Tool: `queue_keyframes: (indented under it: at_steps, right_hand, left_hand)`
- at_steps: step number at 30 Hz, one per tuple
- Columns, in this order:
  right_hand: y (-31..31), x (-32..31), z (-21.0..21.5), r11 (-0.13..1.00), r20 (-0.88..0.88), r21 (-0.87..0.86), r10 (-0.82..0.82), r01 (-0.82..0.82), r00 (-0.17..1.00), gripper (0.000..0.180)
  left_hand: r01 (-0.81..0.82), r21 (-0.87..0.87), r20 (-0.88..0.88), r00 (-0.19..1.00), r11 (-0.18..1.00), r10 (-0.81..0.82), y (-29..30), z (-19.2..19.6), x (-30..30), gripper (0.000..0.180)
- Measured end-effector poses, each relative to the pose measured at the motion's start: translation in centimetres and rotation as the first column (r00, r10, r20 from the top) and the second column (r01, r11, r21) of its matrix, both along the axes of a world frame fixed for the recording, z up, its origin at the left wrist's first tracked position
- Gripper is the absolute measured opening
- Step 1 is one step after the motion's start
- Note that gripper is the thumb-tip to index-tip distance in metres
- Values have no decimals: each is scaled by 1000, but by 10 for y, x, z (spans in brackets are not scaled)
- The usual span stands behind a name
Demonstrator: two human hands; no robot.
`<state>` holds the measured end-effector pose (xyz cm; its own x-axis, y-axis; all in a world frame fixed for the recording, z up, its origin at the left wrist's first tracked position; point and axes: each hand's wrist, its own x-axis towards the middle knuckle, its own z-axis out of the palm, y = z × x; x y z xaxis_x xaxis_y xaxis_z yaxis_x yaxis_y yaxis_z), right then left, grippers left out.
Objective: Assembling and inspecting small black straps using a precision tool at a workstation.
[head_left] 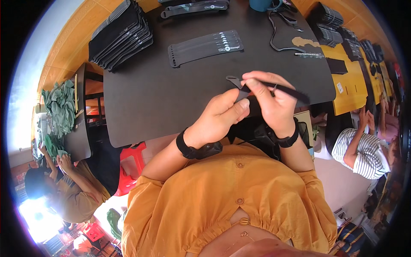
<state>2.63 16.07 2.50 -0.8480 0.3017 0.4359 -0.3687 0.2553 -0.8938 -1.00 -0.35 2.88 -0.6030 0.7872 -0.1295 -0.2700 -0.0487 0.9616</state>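
Note:
Above the near edge of the dark table [145, 103], both hands are closed on one black strap [295, 92] with a slotted end. My left hand [220, 113] pinches it just below the slot, thumb on top. My right hand [274, 100] grips it between thumb and fingers, and its free tail sticks out to the right. The hands nearly touch, and the fingers hide the strap's middle. Beyond them, a row of overlapping black straps [201, 48] with slotted ends and white print lies flat on the table.
A tall stack of black straps [124, 40] stands at the far left, another bundle [195, 9] at the back. A blue mug [260, 4], a loose strap [274, 36] and a pen [309, 55] lie rightward. Co-workers sit at both sides; yellow tables [349, 81] stand right.

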Motion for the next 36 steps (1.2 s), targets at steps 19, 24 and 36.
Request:
queue_keyframes:
  at_steps: [19, 24, 36]
  right_hand:
    - [4, 0, 11, 997, 80, 77, -4, -2, 997, 11]
    - [16, -2, 24, 967, 239, -153, -162, 202, 957, 16]
    - [52, 6, 30, 942, 16, -275, -198, 194, 980, 14]
  left_hand:
    - [-56, -65, 4, 998, 996, 57, 3, 1, -9, 27]
    - [-20, -9, -11, 1000, 1000, 20, 3, 4, -2, 26]
    - [-161, 146, 344, 933, 976, 103, -32, -13, -11, 23]
